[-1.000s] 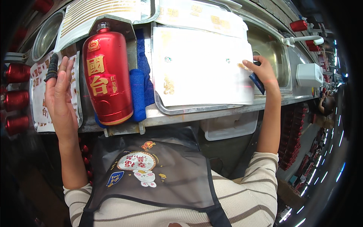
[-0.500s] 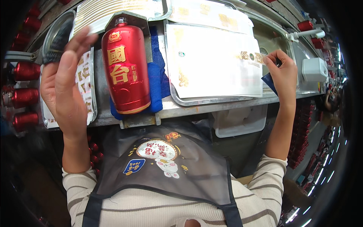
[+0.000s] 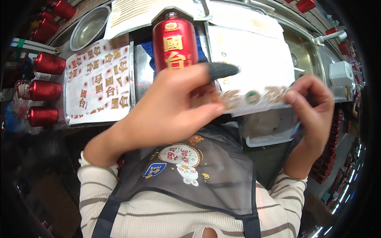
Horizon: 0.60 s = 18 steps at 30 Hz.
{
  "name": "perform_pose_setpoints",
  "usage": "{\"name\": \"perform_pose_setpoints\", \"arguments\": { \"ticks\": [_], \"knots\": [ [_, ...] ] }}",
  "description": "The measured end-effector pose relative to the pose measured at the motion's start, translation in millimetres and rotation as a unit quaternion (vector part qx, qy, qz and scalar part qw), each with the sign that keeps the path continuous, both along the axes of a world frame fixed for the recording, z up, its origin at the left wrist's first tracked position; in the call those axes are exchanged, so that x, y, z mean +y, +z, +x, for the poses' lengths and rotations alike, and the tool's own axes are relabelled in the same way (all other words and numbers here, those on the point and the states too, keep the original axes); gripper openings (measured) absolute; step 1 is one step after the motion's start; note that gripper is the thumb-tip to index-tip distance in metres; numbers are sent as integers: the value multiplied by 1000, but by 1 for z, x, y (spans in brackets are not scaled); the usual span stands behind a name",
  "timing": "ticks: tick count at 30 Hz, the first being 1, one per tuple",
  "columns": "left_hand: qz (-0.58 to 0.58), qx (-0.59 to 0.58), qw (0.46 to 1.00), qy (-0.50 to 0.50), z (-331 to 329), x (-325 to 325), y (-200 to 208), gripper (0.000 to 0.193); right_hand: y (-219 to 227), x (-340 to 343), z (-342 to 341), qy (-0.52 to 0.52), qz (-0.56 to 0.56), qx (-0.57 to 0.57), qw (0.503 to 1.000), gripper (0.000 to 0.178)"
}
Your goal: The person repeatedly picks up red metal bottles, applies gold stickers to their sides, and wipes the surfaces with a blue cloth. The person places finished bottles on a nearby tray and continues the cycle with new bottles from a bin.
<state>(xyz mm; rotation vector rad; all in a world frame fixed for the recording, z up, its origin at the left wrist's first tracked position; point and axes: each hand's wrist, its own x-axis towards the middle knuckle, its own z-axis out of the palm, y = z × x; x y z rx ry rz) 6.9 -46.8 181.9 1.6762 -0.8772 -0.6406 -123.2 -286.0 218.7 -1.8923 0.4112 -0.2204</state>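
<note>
A translucent decal strip [image 3: 253,97] with gold printing and a small green-and-white round mark stretches between my hands in front of the tray's near edge. My right hand [image 3: 313,101] pinches its right end between thumb and fingertips. My left hand [image 3: 178,105], slightly blurred, has its thumb at the strip's left end, with other fingers partly hidden behind. Its black-covered finger sticks out above the strip. Beyond this hand, a red bottle [image 3: 173,33] with gold characters lies in a metal cradle on blue cloth; the hand covers its lower part.
White decal sheets [image 3: 254,51] lie on a metal tray at centre right. Another tray [image 3: 99,79] of gold-printed decals is at left, near a metal bowl [image 3: 90,27]. Red bottles [image 3: 45,90] line the left side. A sink [image 3: 305,51] and white container [image 3: 341,73] stand right.
My left hand has swung right from beside the bottle to the strip's left end. My right hand has drawn the strip off the sheet toward me. The view has shifted left.
</note>
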Motion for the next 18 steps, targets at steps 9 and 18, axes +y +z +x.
{"name": "perform_pose_setpoints", "arguments": {
  "ticks": [9,18],
  "knots": [
    [-49,121,956,263,10,88,-34,23,-90,79,41,33,250,-1,968,10],
    [-68,167,944,277,20,82,-52,12,-108,84,52,10,268,-3,963,9]
  ]
}}
